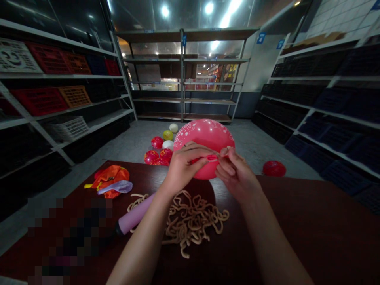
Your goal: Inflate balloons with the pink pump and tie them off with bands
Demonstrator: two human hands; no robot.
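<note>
Pink balloon (pixel 204 138), fully blown up, is held over a dark table (pixel 311 221), with filled balloons (pixel 162 148) on the floor beyond and flat balloons (pixel 111 180) still limp. The left hand (pixel 181 168) and right hand (pixel 236 174) pinch its neck (pixel 212 157) with closed fingers, the knot seemingly not yet tied.
</note>
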